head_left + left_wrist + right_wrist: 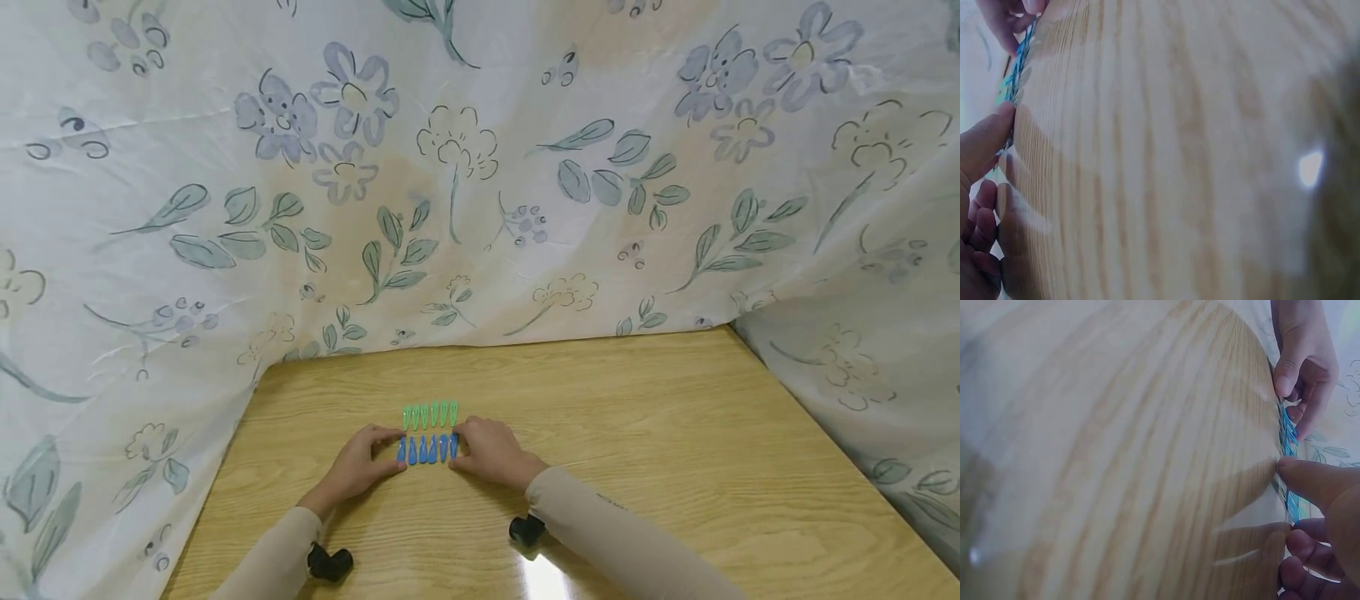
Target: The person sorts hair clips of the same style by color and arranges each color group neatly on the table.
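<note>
Several blue snap hair clips (423,450) lie side by side in a row on the table. Just behind them is a matching row of green snap hair clips (424,415). My left hand (360,462) is at the row's left end, its thumb and index finger at the two ends of the outermost blue clip. At the right end, my right hand (491,450) pinches the last blue clip likewise between thumb and index finger. In the right wrist view, the blue clips (1289,434) show edge-on between both hands, low against the tabletop; fingers partly hide them.
The wood-grain table (637,442) extends around the clips and reflects a bright light near its front. A floral cloth (480,208) hangs behind the table and along both sides. Black devices (330,563) are strapped at the wrists, close over the tabletop.
</note>
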`<state>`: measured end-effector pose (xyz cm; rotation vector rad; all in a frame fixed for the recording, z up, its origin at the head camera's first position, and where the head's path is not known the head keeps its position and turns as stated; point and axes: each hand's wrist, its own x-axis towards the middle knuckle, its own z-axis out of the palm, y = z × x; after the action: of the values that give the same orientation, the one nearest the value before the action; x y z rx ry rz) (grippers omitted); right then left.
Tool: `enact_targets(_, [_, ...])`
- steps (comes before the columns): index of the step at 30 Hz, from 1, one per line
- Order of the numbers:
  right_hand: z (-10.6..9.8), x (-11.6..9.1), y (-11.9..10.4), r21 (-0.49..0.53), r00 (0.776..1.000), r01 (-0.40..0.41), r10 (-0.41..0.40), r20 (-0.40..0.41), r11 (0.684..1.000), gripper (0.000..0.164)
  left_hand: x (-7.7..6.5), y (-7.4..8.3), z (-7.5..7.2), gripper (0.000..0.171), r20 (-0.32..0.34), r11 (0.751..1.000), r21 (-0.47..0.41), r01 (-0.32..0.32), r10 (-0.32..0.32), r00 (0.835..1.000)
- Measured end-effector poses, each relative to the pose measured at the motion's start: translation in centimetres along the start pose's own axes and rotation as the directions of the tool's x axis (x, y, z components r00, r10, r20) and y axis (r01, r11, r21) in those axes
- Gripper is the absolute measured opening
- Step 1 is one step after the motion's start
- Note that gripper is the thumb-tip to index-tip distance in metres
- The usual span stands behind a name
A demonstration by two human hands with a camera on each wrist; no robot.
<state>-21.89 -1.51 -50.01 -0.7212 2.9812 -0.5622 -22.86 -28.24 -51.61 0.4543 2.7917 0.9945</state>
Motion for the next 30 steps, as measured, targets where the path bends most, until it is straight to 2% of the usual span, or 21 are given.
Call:
enact_targets(6, [-0.3, 0.1, 0.1, 0.028, 1.000, -0.004, 0.004, 0.012, 1.000, 0.048, 0.2, -0.1, -0.1, 0.052, 0.008, 1.000, -0.021, 0.000, 0.000, 1.000])
enact_targets(11, [-0.7, 0.1, 0.2, 0.071, 0.999, -0.004, 0.001, 0.035, 0.997, 0.038, 0.3, -0.1, -0.2, 0.055, 0.005, 0.999, -0.045, -0.003, 0.003, 1.000])
enact_targets(15, [-0.9, 0.1, 0.5, 0.118, 0.998, -0.013, 0.006, 0.056, 0.993, 0.041, 0.3, -0.1, -0.3, 0.057, -0.003, 0.998, -0.065, -0.015, 0.015, 1.000])
enact_targets(18, [-1.1, 0.0, 0.7, 0.146, 0.998, -0.029, 0.021, 0.061, 0.989, 0.054, 0.2, -0.2, -0.3, 0.057, -0.014, 0.995, -0.092, -0.024, 0.022, 1.000])
enact_targets(19, [-1.2, 0.0, 0.8, 0.157, 0.998, -0.035, 0.026, 0.057, 0.987, 0.058, 0.2, -0.2, -0.3, 0.055, -0.021, 0.995, -0.099, -0.020, 0.018, 1.000])
enact_targets(25, [-1.2, -0.3, 1.4, 0.167, 0.999, -0.048, 0.048, 0.006, 0.985, 0.045, 0.2, -0.3, -0.3, 0.043, -0.069, 0.993, -0.118, 0.005, -0.013, 0.998])
enact_targets(30, [-1.4, -0.6, 1.9, 0.178, 0.999, -0.045, 0.049, -0.018, 0.983, 0.042, 0.4, -0.2, -0.4, 0.036, -0.081, 0.986, -0.167, 0.026, -0.040, 0.996])
